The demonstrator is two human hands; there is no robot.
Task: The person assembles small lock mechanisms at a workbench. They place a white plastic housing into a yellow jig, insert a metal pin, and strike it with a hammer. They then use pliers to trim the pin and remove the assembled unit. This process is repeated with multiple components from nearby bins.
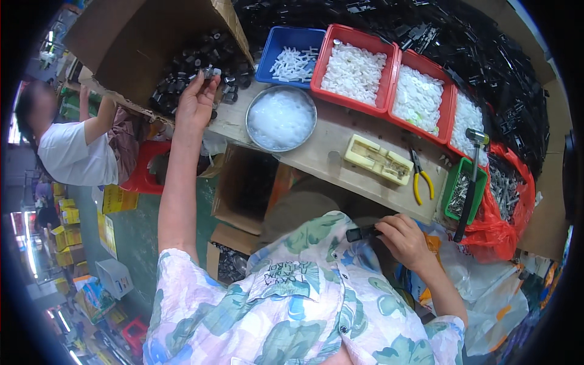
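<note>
My left hand (196, 104) reaches over the near side of a cardboard box (131, 45) at the far left. Its fingers are closed on a small part (210, 72) with a shiny, whitish end. Beneath it lies a heap of small black-and-silver parts (176, 79) in the box. Close to my body, right of centre, my right hand (406, 244) grips a short black plastic piece (360, 233), which points left. A round metal bowl (250, 126) filled with foamy white stuff stands right of my left hand.
A blue tray (265, 53) and red trays (317, 82) of white plastic parts line the bench (340, 118). Nearer are a cream fixture (378, 159), yellow-handled pliers (421, 182), a green tray (453, 191) and a hammer (468, 204). A co-worker (76, 149) sits left. Black parts (426, 30) heap behind.
</note>
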